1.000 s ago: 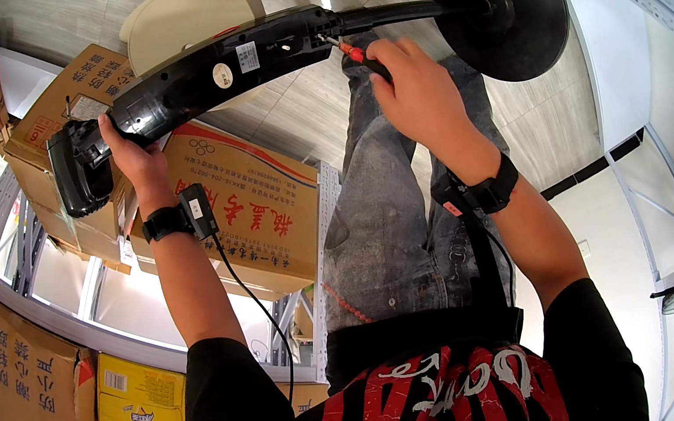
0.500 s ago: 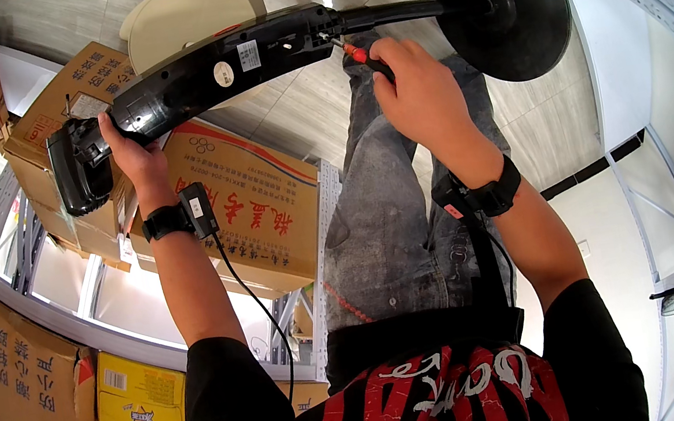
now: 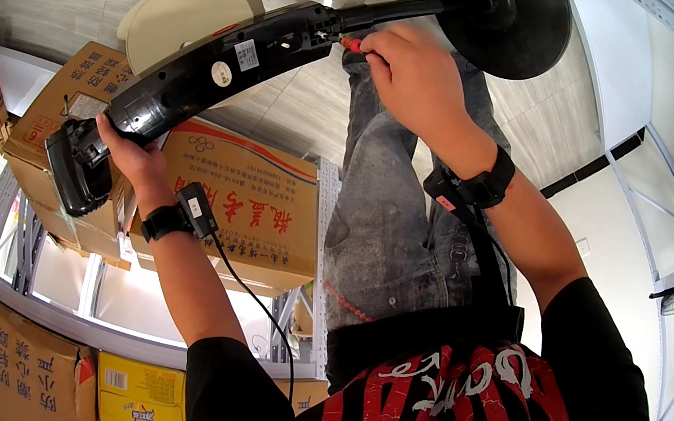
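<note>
A long, curved black plastic device (image 3: 199, 77) lies sideways across the view; its kind I cannot tell. It carries pale labels. At its right end a thin black pole (image 3: 393, 12) leads to a round black disc (image 3: 499, 5). My left hand (image 3: 133, 155) is closed around the device's left end, beside a bulky black head (image 3: 80, 169). In my right hand (image 3: 415, 77), the fingers pinch a screwdriver (image 3: 352, 45) with a red and black handle. Its tip points into the recess where body and pole meet; whether it touches a screw is too small to tell.
Brown cardboard boxes (image 3: 237, 200) stand on metal shelving at the left, with a yellow box (image 3: 141, 395) lower down. A beige stool (image 3: 189, 21) is behind the device. White shelving (image 3: 625, 37) runs along the right. A cable (image 3: 254, 291) hangs from my left wrist.
My right fingers have shifted slightly along the screwdriver and its handle has turned a little. The device and my left hand stay almost where they were.
</note>
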Action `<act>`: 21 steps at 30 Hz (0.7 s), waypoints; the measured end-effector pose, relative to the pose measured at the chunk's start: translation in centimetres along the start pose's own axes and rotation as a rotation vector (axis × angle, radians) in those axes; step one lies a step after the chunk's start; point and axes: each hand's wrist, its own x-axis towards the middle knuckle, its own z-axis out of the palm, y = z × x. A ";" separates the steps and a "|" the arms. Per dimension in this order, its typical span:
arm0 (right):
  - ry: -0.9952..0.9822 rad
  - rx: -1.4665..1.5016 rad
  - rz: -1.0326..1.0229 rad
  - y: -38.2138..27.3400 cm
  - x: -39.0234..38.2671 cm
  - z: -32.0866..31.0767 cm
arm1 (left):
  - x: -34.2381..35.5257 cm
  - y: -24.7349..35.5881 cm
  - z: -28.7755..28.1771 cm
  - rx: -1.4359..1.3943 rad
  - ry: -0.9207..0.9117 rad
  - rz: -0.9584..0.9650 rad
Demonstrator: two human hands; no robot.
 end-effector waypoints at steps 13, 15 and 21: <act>-0.168 -0.089 0.122 0.5 -0.9 -0.3 | 0.1 0.0 -0.1 0.009 0.000 -0.017; -0.075 -0.038 0.015 0.8 -1.1 -0.1 | 0.0 0.0 -0.1 0.011 -0.002 -0.015; -0.006 0.205 0.087 0.4 -1.4 0.2 | 0.1 0.0 0.2 0.009 0.007 -0.002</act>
